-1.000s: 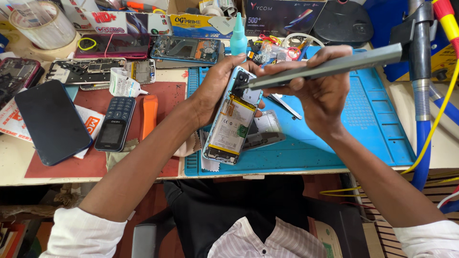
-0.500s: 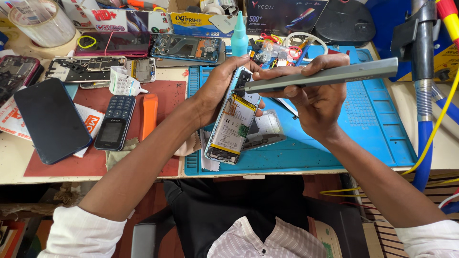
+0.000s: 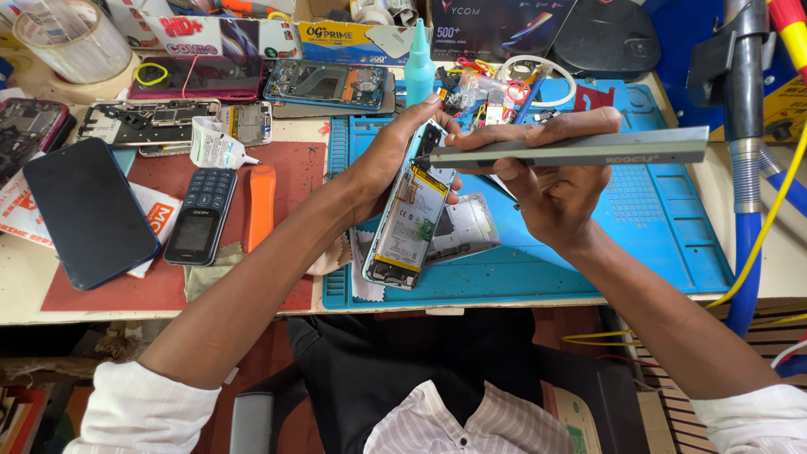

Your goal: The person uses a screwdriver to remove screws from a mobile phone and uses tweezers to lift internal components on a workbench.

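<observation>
Gripping slim grey metal tool (image 3: 580, 150), glossy opened phone (image 3: 409, 219).

**benchnoob:** ok so where's everything sitting on that bench?

**fixit_guy:** The opened phone (image 3: 409, 220) is held tilted over the left part of the work mat (image 3: 639, 244), in the left hand (image 3: 388, 160). The right hand (image 3: 551, 189) is just right of it, holding an electric screwdriver (image 3: 580, 150) whose tip meets the phone's far end. A back cover (image 3: 461, 229) lies on the mat under the phone.

**benchnoob:** and off the mat?

**fixit_guy:** Left of it: a pry tool (image 3: 261, 204), then a keypad phone (image 3: 198, 216), then a smartphone lying face up (image 3: 89, 212) furthest left. Far side, a squeeze bottle (image 3: 419, 74) stands at the mat's far-left corner, with a phone frame (image 3: 328, 84) to its left.
</observation>
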